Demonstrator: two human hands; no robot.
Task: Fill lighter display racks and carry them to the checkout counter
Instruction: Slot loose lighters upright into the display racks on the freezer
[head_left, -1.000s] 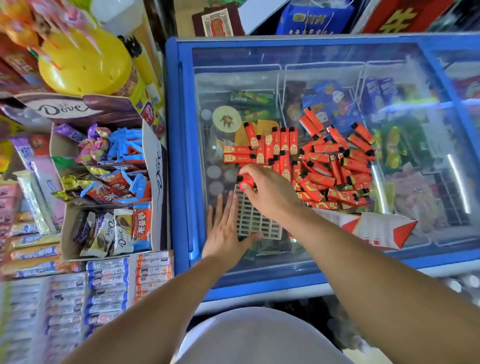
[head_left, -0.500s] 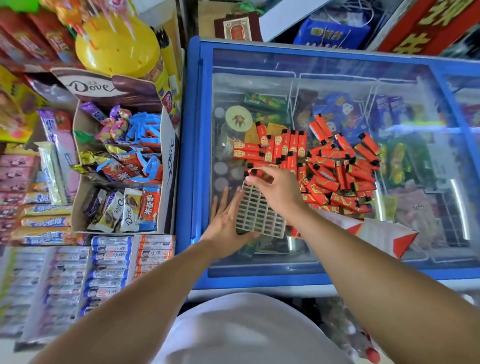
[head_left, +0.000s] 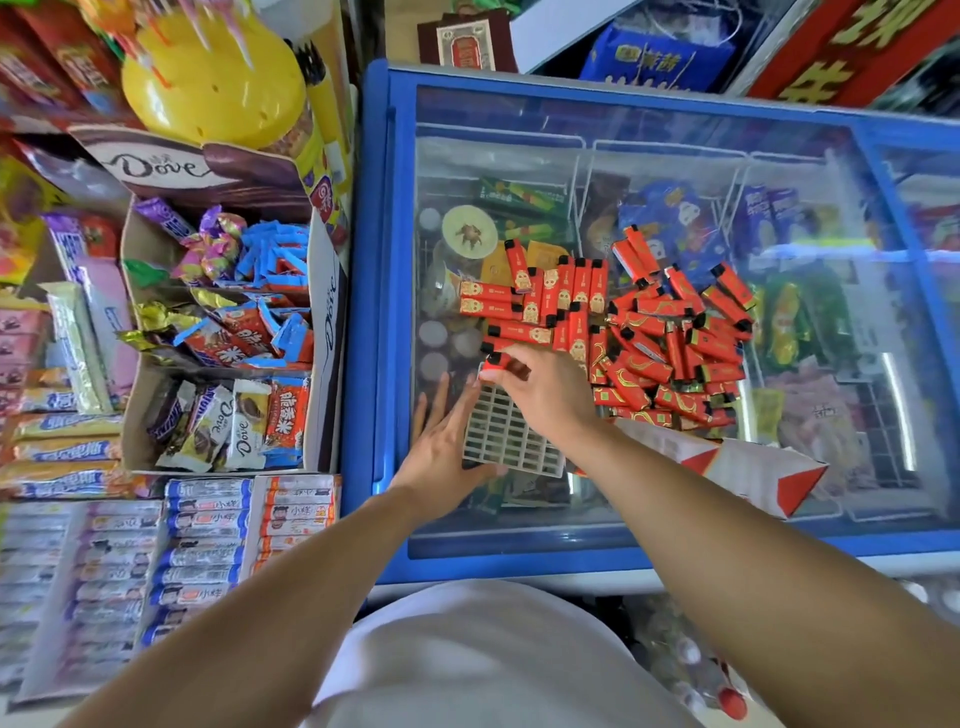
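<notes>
The right hand was curled around one red lighter, pinching it at the far left corner of the white grid rack. The lighter sat right over the rack's far edge, black cap end tucked under the fingers; whether its tip was already in a slot could not be told. And the left hand lay flat, fingers straight and spread, pressed against the rack's left side, with the thumb along its near edge, gripping nothing.

The rack rested on the glass lid of the blue chest freezer, directly under the pinching hand, its slots showing empty. Just beyond that grip, a few lighters lay lined up side by side in a neat row. To the right of the grip a loose heap of red lighters sprawled across the glass. Near the right forearm, on its right, a white and red carton lay open on the lid.

Well off to the left of the flat hand, beyond the freezer's edge, stood a Dove chocolate display box full of wrapped sweets.
</notes>
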